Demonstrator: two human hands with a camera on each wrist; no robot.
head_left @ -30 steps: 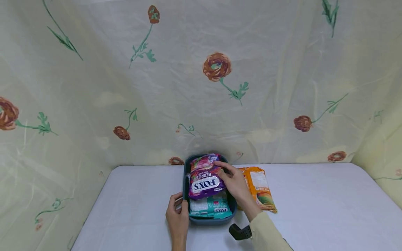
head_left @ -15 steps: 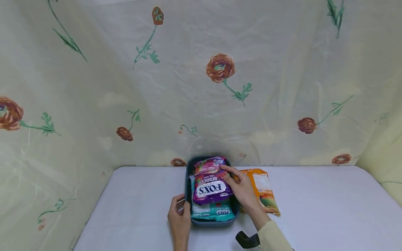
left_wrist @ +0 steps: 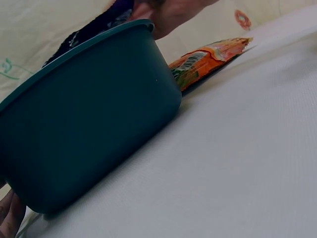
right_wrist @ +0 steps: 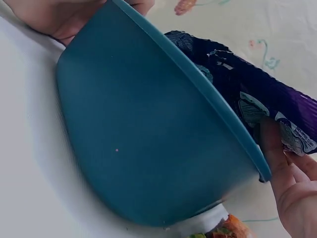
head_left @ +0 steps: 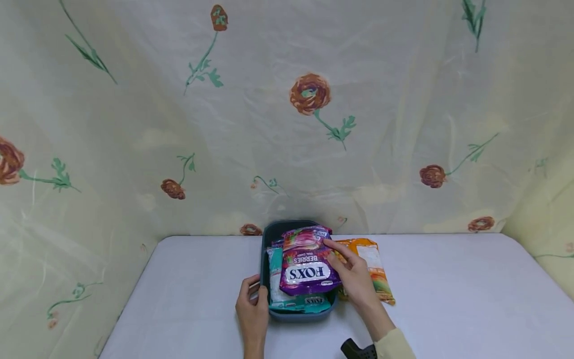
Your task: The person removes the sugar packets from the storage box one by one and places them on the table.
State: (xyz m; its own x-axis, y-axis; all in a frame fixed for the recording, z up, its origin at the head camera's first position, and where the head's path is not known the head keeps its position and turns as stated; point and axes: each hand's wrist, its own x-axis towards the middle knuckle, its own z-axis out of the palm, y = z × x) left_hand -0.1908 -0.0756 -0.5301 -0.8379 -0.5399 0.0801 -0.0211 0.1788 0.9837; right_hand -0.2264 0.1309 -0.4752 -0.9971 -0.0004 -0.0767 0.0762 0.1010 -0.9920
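A blue-green plastic tub (head_left: 301,316) stands on the table, holding candy bags. My right hand (head_left: 358,279) pinches the right edge of a purple FOX'S berries candy bag (head_left: 307,271), with the thumb under it in the right wrist view. The bag lies tilted above a teal FOX'S bag (head_left: 275,286) in the tub and overhangs the tub's right rim. Another strip of purple wrapper (head_left: 277,244) shows behind it. My left hand (head_left: 252,304) holds the tub's left side with curled fingers, partly hidden by the tub in the left wrist view.
An orange candy bag (head_left: 372,264) with a fruit picture lies on the white-covered table (head_left: 193,289), right of the tub. A flowered curtain (head_left: 381,124) hangs behind the table. A black curved piece (head_left: 356,350) sits by my right wrist.
My right hand has shifted the purple candy bag to the right, uncovering more of the teal bag and of the tub's far left inside. My left hand stays at the tub.
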